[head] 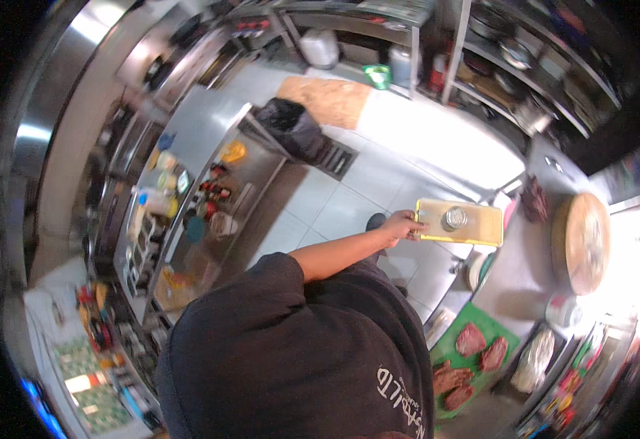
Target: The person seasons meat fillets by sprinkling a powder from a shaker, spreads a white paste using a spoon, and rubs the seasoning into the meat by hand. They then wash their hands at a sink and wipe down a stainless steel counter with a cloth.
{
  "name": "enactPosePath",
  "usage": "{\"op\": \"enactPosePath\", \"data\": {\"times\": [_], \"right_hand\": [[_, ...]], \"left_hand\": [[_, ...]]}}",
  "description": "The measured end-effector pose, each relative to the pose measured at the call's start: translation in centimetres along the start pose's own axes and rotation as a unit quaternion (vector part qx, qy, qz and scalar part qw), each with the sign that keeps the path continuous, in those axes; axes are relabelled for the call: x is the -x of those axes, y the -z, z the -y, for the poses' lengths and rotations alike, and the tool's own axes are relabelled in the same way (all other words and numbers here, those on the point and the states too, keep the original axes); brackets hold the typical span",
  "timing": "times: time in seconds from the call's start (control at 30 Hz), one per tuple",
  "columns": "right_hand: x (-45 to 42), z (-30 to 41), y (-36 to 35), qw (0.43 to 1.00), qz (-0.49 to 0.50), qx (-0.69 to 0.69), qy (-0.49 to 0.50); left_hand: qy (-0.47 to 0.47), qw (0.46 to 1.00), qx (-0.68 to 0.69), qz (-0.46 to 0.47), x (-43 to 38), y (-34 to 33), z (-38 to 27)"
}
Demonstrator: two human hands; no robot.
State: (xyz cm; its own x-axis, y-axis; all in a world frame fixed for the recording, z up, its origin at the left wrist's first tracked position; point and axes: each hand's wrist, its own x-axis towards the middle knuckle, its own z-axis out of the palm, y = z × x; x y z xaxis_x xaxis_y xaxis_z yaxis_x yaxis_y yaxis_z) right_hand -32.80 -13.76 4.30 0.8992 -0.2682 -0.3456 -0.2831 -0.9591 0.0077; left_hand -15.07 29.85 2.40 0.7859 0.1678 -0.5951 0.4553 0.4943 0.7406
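My left hand (402, 229) grips the near end of a rectangular, yellow-rimmed container (484, 225). A small round jar (454, 218) rests on top of the container, and its contents are too blurred to name. The container is held out over the tiled floor (320, 203), close to a steel counter (509, 263). My right hand is out of view. On the counter before me, several pieces of raw red meat (471, 340) lie on a green cutting board (465, 403).
A thick round wooden chopping block (589, 241) sits on the counter, beside a dark cloth (534, 200). Nearby are a clear jar (563, 311) and a foil-like wrapped item (534, 362). A bin with a black liner (292, 129) stands beside a steel worktable (199, 115) holding bottles.
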Motion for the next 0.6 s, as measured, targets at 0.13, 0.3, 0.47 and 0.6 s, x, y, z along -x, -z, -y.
{"op": "enactPosePath", "data": {"times": [0.13, 0.3, 0.47, 0.6], "right_hand": [[-4.3, 1.7, -0.7, 0.988, -0.135, 0.032, 0.067], [-9.8, 10.8, -0.2, 0.949, -0.239, 0.013, 0.206], [-11.8, 25.5, 1.3, 0.914, -0.258, -0.017, 0.314], [-13.8, 36.2, 1.0, 0.929, -0.198, 0.042, 0.309]], "left_hand": [[-0.040, 0.994, 0.075, -0.069, 2.7, 6.2, -1.3], [-0.094, 0.968, 0.168, -0.161, 4.8, 18.2, -2.4], [-0.177, 0.895, 0.263, -0.315, 6.7, 30.8, -5.7], [-0.231, 0.825, 0.300, -0.420, 7.4, 42.1, -8.9]]}}
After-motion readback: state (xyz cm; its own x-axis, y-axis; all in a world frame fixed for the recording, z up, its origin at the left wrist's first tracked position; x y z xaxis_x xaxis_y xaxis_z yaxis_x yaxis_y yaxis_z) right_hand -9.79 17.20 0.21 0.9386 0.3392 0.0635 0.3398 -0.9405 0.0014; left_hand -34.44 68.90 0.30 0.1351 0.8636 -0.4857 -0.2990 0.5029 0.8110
